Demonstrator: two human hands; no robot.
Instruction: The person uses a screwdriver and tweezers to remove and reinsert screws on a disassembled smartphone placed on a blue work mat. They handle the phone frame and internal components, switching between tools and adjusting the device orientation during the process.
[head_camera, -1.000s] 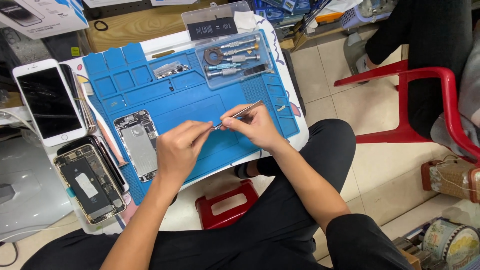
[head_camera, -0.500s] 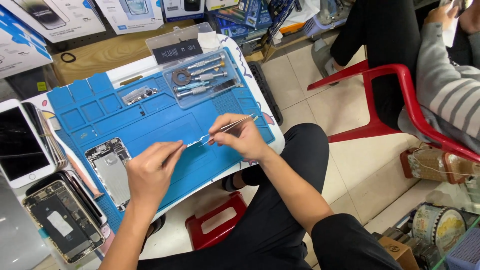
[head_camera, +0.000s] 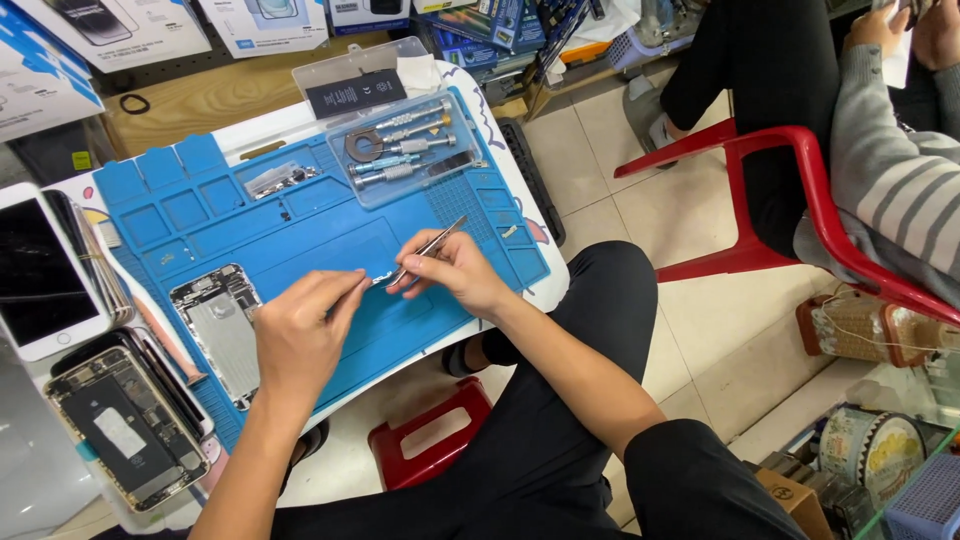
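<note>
1. Two hands meet low on the middle of the blue mat (head_camera: 300, 225). The right hand (head_camera: 455, 272) is closed around thin metal tweezers (head_camera: 425, 250), held like a pen with the tips angled down to the left.
2. The left hand (head_camera: 300, 340) has its fingers curled, with thumb and forefinger drawn together right at the tweezer tips. A small silvery part (head_camera: 378, 280) sits there on the mat. I can't tell if the fingers actually grip it or just pin it down.
3. My read: this is the fiddly bit, getting the tweezers onto that tiny piece. Whatever comes next calls for a steady wrist and very light pressure, or the part could skip away.
4. On the mat's left portion lies a bare phone shell (head_camera: 222, 325), near the left wrist. On the mat's far edge rests a clear tool case (head_camera: 410, 150) with screwdrivers, well apart from the hands.
5. Off the mat's left edge are a white phone (head_camera: 40, 275) and an opened phone (head_camera: 125, 425), so that side is crowded.
6. Open mat lies between the hands and the tool case. The mat's near and right edges run close to the rim of the surface (head_camera: 555, 268), beside the right forearm, so a dropped part could roll off toward the red stool (head_camera: 430, 445).
</note>
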